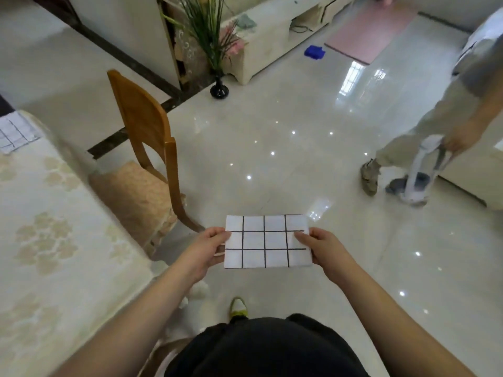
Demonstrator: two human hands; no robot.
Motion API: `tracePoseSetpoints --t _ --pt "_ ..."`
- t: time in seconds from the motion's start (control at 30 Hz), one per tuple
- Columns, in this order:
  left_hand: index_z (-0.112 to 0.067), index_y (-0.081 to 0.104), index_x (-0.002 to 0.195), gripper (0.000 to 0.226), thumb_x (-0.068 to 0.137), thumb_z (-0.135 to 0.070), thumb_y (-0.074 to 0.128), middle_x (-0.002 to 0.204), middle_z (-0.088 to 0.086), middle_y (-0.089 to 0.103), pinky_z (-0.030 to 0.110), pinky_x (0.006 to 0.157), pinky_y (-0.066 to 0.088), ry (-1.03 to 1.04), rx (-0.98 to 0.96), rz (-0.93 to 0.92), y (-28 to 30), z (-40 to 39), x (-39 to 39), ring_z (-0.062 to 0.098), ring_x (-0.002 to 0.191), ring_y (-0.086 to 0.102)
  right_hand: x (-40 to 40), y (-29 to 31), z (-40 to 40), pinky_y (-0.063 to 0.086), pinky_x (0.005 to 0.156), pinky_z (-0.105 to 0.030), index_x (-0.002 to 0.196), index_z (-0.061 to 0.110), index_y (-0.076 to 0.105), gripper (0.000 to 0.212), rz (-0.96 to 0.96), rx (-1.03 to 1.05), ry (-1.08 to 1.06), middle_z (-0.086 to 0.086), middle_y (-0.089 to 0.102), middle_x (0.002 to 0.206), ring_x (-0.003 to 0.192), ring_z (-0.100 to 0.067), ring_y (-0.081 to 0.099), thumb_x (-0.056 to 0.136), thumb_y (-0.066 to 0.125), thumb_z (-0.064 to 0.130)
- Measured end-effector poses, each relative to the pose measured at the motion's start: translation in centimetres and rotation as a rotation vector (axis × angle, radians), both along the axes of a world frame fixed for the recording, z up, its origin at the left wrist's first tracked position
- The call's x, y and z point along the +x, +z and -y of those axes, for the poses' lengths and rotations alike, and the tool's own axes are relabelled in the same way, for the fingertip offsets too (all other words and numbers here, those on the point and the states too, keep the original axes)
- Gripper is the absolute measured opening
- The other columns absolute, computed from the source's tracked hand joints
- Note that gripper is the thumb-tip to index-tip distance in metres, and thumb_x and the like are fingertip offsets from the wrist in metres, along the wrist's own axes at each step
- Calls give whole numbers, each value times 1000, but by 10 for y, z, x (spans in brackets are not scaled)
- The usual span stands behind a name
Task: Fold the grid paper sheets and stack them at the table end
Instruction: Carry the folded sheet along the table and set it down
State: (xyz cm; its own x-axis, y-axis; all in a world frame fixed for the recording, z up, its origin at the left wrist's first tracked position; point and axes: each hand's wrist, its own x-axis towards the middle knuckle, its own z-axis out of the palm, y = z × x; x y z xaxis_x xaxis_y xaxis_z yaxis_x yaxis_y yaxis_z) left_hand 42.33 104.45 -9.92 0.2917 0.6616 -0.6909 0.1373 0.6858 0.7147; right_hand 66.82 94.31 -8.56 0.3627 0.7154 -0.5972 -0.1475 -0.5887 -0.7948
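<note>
the left hand (208, 247) and right hand (322, 248) each pinch a short edge of the folded grid sheet (268, 242), fingers closed on it, holding it flat in the air over the floor beside the bench (54, 227). it should stay level and creased on the way to the stack (16, 131) at the bench's far end.

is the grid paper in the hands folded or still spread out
Folded, it seems: the grid paper shows a doubled edge by the left hand; right hand grips the other end.
</note>
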Motion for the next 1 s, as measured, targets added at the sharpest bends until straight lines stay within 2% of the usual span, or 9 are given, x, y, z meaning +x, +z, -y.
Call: tracePoseSetpoints --t 0.17,0.27,0.37,0.47,0.57,0.67,0.77,0.87,1.0 --pt "-11 61 102 10 94 -15 58 81 3 69 27 59 56 74 1 -10 0 -47 14 11 63 67 14 -1 -51 58 68 -36 92 7 67 9 -25 6 20 -14 72 92 81 -24 71 91 64 16" --pt "-10 62 105 13 94 -15 59 82 3 70 29 64 57 97 -11 -20 -3 -74 30 11 64 68 34 -6 -83 59 76 -41 97 2 66 16 -31 -15 42 -16 72 96 84 -26 70 91 64 17" --pt "-9 63 105 13 94 -16 59 83 3 71 32 70 56 109 -9 -39 -5 -102 53 13 70 68 60 -8 -118 59 69 -35 99 5 67 14 -65 0 61 -13 73 94 81 -23 71 92 63 16" --pt "-9 62 103 11 95 -16 57 84 4 70 30 69 55 107 9 -67 -3 -132 82 13 70 66 90 -11 -158 57 65 -32 100 6 67 14 -82 5 89 -11 73 94 82 -23 71 92 62 17" --pt "-7 59 102 9 96 -13 56 89 9 67 28 64 55 103 37 -96 3 -163 113 15 70 65 123 -10 -194 55 63 -30 98 4 65 16 -77 -2 109 -9 72 90 79 -20 70 92 63 18" --pt "-4 55 108 15 97 -14 54 92 13 64 23 49 51 64 80 -142 12 -192 148 18 67 61 155 -4 -221 54 64 -32 89 4 64 14 -52 5 126 -7 70 83 75 -20 68 91 65 18" --pt "-5 55 106 12 97 -14 54 88 11 63 19 40 45 56 121 -151 18 -218 177 16 61 57 184 -2 -244 58 69 -36 93 1 66 16 -50 9 117 -11 71 88 79 -22 69 90 65 17" --pt "2 55 109 18 96 -11 54 90 15 63 22 43 47 41 152 -134 18 -239 192 17 61 58 200 0 -262 58 71 -36 95 2 67 16 -61 9 104 -11 72 90 81 -23 70 90 66 17" --pt "2 54 107 15 96 -9 54 89 17 63 24 48 50 69 166 -114 20 -268 194 19 64 60 207 4 -295 56 67 -33 95 0 67 17 -74 30 131 -10 73 88 79 -22 71 90 66 17"
